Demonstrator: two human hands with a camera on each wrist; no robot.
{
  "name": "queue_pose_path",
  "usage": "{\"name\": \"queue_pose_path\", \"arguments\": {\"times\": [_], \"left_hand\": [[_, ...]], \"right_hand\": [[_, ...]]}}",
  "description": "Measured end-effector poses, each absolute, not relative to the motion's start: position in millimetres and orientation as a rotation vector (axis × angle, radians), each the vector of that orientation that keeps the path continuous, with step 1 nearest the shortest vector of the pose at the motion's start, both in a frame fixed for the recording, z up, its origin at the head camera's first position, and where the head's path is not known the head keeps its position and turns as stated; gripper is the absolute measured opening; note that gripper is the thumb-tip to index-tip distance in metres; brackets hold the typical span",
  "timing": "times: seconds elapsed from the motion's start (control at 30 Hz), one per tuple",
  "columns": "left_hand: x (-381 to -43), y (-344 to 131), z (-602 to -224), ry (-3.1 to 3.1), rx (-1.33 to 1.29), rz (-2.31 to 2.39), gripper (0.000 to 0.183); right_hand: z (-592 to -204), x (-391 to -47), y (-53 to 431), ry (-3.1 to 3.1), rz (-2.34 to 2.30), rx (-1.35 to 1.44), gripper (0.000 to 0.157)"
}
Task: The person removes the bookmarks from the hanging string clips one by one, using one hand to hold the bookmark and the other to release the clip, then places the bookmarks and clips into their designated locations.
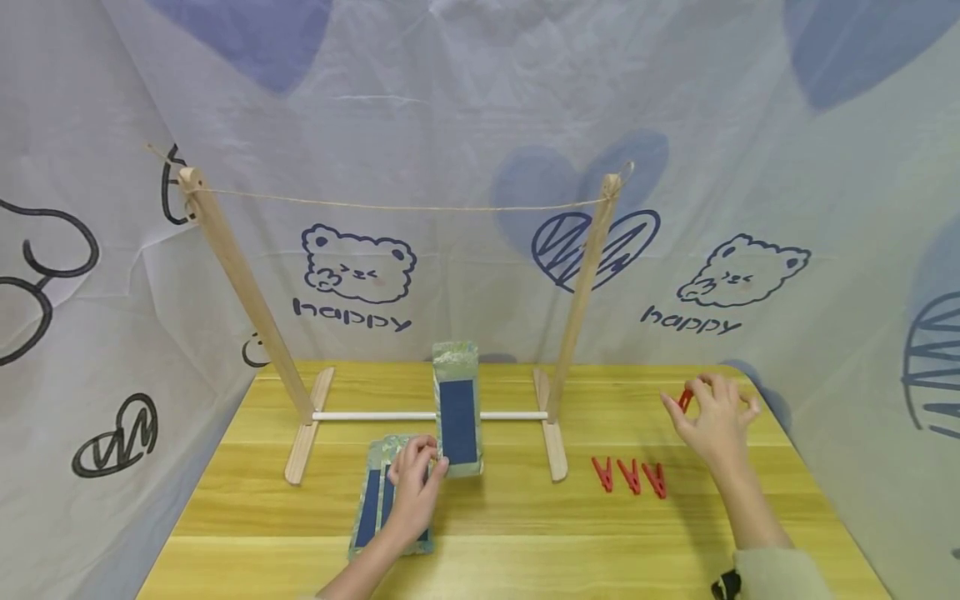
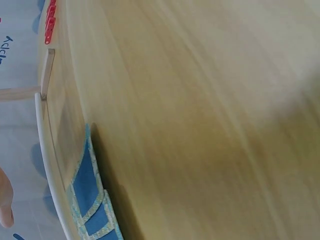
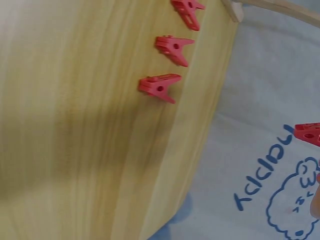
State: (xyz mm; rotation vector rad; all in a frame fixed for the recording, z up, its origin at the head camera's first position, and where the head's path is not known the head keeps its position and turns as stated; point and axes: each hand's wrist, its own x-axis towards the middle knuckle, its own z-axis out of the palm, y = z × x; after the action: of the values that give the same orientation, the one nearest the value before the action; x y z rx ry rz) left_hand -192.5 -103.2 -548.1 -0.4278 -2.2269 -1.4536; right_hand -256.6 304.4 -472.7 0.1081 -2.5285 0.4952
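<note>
Between the thumb and fingers of my left hand (image 1: 415, 483) is the edge of a flat blue rectangular piece with a patterned green border (image 1: 458, 417), held upright above the table. Similar blue rectangular pieces (image 1: 368, 508) lie overlapping beneath that hand, partly hidden by it. At the right, my right hand (image 1: 716, 421) pinches a red clothespin (image 1: 686, 398) in the air; its tip also shows as a red clothespin (image 3: 307, 133) at the right wrist view's edge. On the table below lie three more red clothespins (image 1: 630, 476) in a row.
A wooden stand with a left post (image 1: 247, 292) and right post (image 1: 583, 292) carries a thin string (image 1: 405, 207) across its top. A white rod (image 1: 375, 416) joins its feet at the bottom. Printed cloth (image 1: 465, 108) hangs behind the yellow wooden table (image 1: 525, 542).
</note>
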Motion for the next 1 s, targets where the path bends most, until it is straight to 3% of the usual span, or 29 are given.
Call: {"name": "queue_pose_path", "arguments": {"times": [1.0], "left_hand": [[-165.8, -116.6, -576.6, -2.301, -0.302, -1.474, 0.010]], "right_hand": [[-516.2, -241.9, 320.5, -2.751, 0.427, -0.026, 0.044]]}}
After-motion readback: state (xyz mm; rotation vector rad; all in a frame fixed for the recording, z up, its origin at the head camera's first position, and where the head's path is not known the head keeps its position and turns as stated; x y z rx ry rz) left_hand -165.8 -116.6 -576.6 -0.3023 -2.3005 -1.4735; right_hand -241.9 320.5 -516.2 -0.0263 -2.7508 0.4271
